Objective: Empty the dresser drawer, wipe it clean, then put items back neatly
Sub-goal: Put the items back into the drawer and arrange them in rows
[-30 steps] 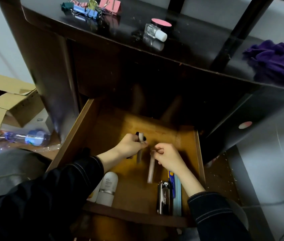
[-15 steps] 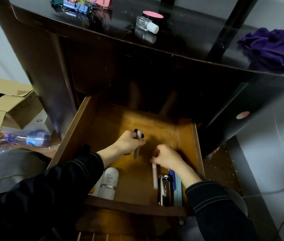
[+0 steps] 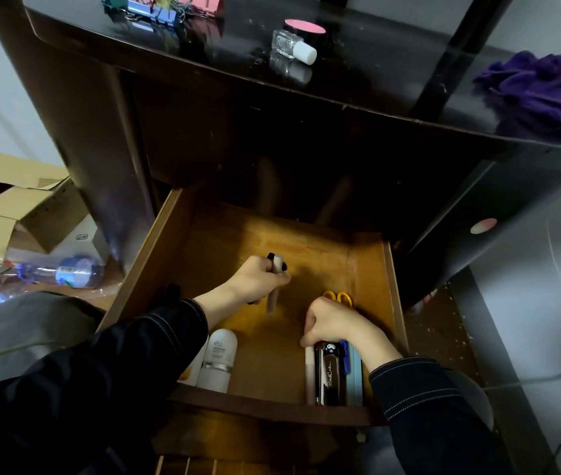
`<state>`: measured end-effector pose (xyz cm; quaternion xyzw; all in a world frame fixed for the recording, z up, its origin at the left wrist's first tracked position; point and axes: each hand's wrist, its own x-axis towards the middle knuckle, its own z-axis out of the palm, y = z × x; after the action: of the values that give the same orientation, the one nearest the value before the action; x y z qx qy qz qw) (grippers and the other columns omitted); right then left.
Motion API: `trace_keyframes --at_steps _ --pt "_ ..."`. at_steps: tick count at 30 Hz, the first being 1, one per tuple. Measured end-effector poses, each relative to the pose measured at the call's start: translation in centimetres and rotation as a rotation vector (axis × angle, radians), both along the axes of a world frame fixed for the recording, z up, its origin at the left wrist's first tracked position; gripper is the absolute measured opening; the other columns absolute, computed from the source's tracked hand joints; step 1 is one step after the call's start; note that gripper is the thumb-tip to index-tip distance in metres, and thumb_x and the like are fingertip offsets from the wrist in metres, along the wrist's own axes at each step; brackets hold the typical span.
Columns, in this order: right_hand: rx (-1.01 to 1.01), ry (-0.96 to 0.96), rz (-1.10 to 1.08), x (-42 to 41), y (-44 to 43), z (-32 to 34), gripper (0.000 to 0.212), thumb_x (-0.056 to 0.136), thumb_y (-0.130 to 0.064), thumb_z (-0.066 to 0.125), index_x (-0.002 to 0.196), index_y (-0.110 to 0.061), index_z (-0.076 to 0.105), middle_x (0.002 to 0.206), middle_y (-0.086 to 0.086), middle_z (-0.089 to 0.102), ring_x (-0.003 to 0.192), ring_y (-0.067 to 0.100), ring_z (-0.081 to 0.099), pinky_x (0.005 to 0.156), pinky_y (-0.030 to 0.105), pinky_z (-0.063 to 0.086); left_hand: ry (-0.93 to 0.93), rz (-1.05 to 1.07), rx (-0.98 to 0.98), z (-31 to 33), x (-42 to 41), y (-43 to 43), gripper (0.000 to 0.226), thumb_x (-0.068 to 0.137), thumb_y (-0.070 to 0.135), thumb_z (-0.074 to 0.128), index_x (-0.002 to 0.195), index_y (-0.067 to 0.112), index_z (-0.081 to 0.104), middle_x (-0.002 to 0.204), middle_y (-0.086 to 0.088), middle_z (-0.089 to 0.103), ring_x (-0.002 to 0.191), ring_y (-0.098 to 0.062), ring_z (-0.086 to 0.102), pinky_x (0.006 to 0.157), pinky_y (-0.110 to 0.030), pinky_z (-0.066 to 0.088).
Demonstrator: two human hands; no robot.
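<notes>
Left hand (image 3: 258, 281) fisted round pens (image 3: 274, 286), held above drawer (image 3: 149, 262) floor; right hand (image 3: 332, 325) curled, fingertips pressing a pale pen (image 3: 310, 375) down beside a black stapler (image 3: 330, 375) at the right front corner; blue strip (image 3: 354, 378) just right of stapler; yellow scissors (image 3: 339, 298) behind right hand; white bottle (image 3: 219, 359) at left front, lying flat; drawer pulled open; on the dresser top (image 3: 358, 73): binder clips (image 3: 150, 10), polish bottle (image 3: 293, 46), purple cloth (image 3: 539, 94).
</notes>
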<state>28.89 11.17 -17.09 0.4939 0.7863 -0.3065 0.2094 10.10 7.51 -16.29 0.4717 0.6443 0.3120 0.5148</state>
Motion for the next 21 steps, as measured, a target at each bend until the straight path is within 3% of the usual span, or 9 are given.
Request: trace_keyframes --at_steps 7,10,13,16,18,21 --pt "-0.044 -0.004 -0.017 0.1 -0.2 0.2 0.023 0.082 -0.028 0.08 0.098 -0.013 0.074 0.096 0.006 0.073 0.092 0.022 0.069 0.086 0.041 0.059 0.007 0.002 0.001 0.0 0.1 0.1 0.027 0.099 0.028 0.061 0.082 0.007 0.058 0.048 -0.007 0.059 0.038 -0.013 0.038 0.038 -0.024 0.034" --pt "0.1 0.042 -0.066 -0.1 -0.1 0.5 0.016 0.09 -0.037 0.07 0.091 -0.021 0.069 0.086 -0.001 0.068 0.08 0.017 0.064 0.072 0.035 0.052 0.026 -0.013 -0.003 0.2 0.0 -0.1 0.03 0.098 0.028 0.062 0.078 0.007 0.056 0.04 0.002 0.053 0.036 -0.013 0.037 0.037 -0.023 0.033" --pt "0.281 0.352 -0.249 -0.2 0.3 1.0 0.015 0.097 -0.043 0.058 0.091 -0.031 0.065 0.086 -0.01 0.067 0.085 0.011 0.063 0.075 0.033 0.05 0.02 -0.074 -0.019 0.4 0.1 -0.3 0.031 0.098 0.027 0.063 0.076 0.007 0.055 0.046 -0.006 0.058 0.04 -0.017 0.039 0.04 -0.026 0.031" --pt "0.267 0.716 -0.369 -0.4 0.4 1.7 0.011 0.095 -0.041 0.061 0.099 -0.033 0.068 0.097 -0.015 0.068 0.099 0.003 0.062 0.085 0.031 0.054 0.083 -0.133 -0.025 0.6 0.5 -0.6 0.03 0.096 0.026 0.066 0.075 0.008 0.055 0.053 -0.008 0.056 0.04 -0.017 0.041 0.04 -0.025 0.031" --pt "0.224 0.831 -0.358 -0.5 0.2 2.1 0.01 0.092 -0.04 0.066 0.1 -0.035 0.069 0.099 -0.015 0.069 0.097 0.0 0.063 0.084 0.027 0.055 0.139 -0.174 -0.023 0.8 0.8 -0.7 0.029 0.095 0.026 0.067 0.076 0.007 0.055 0.055 -0.006 0.054 0.039 -0.015 0.041 0.039 -0.024 0.031" --pt "0.175 0.852 -0.317 -0.7 0.0 2.3 0.013 0.089 -0.034 0.072 0.102 -0.033 0.072 0.099 -0.011 0.071 0.092 0.001 0.065 0.079 0.021 0.055 0.11 -0.247 -0.026 1.0 0.9 -0.9 0.027 0.097 0.023 0.065 0.08 0.004 0.055 0.055 -0.012 0.058 0.039 -0.017 0.039 0.04 -0.025 0.028"
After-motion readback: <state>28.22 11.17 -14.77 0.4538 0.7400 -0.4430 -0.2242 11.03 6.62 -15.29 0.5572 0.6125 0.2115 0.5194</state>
